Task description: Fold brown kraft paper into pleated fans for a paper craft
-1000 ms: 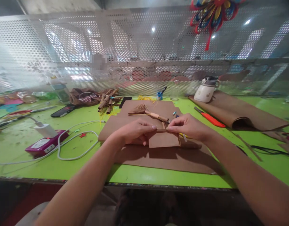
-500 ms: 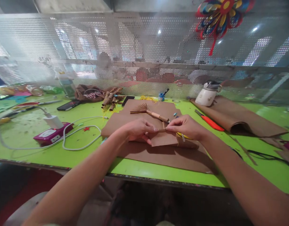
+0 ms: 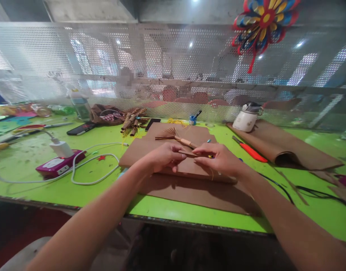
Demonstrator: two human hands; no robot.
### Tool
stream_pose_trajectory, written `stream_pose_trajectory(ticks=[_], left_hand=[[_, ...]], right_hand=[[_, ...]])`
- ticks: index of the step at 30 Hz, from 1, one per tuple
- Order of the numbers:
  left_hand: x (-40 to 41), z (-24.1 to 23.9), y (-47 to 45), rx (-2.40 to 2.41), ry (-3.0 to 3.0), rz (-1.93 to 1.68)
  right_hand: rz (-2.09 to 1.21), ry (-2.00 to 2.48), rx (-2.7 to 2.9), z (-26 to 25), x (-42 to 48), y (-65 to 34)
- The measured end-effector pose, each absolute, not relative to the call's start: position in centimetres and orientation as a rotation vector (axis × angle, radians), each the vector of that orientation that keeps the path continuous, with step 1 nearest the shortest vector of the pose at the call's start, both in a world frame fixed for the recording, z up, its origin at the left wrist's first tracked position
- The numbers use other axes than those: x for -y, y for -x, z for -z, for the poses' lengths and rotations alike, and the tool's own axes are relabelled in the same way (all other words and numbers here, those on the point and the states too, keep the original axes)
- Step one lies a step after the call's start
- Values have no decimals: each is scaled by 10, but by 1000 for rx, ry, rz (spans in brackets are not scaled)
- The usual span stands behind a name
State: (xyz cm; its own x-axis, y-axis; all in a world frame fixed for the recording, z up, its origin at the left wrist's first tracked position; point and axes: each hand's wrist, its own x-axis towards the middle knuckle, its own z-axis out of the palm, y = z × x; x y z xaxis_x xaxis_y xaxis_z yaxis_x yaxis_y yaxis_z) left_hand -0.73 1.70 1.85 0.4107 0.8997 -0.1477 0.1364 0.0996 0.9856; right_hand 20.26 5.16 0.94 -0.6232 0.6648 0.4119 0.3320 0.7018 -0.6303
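Between my two hands is a small piece of brown paper (image 3: pixel 188 153), raised a little above the larger brown sheets. My left hand (image 3: pixel 167 156) pinches its left end between thumb and fingers. At its right end, the thumb and fingers of my right hand (image 3: pixel 219 158) close on it. Just beyond them lies a pleated brown paper fan (image 3: pixel 167 134) with a rolled paper handle (image 3: pixel 185 142), partly hidden by my right hand. Brown kraft paper (image 3: pixel 137 150) spreads beneath both hands, with a folded layer toward me.
A red utility knife (image 3: pixel 253 152) and a white bottle (image 3: pixel 246 117) on rolled brown paper (image 3: pixel 305 150) are at right. Left are a purple power strip (image 3: pixel 60 165), a white cable (image 3: pixel 96 181) and a phone (image 3: pixel 81 128). Paper rolls (image 3: pixel 131 122) lie at the back.
The paper piece has been lifted and tilted, so it now shows nearly edge-on instead of its flat face. My right hand has turned, its fingers now over the paper's right end.
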Motion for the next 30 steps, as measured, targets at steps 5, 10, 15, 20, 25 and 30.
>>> stream_pose_trajectory(ticks=[5, 10, 15, 20, 25, 30], left_hand=[[-17, -19, 13, -996, -1294, -569], [-10, -34, 13, -1135, -1615, -521], [1, -42, 8, -1367, -1999, -481], [15, -10, 12, -1300, -2103, -486], [30, 21, 7, -1381, -2435, -593], [38, 27, 0, -1462, -2688, -566]], right_hand=[[-339, 623, 2395, -8, -46, -199], [-592, 740, 2471, -14, -42, -202], [-719, 753, 2599, -16, -35, -197], [-494, 731, 2740, -6, -20, -192], [-291, 769, 2725, 14, -3, -194], [-125, 787, 2788, 20, 5, -197]])
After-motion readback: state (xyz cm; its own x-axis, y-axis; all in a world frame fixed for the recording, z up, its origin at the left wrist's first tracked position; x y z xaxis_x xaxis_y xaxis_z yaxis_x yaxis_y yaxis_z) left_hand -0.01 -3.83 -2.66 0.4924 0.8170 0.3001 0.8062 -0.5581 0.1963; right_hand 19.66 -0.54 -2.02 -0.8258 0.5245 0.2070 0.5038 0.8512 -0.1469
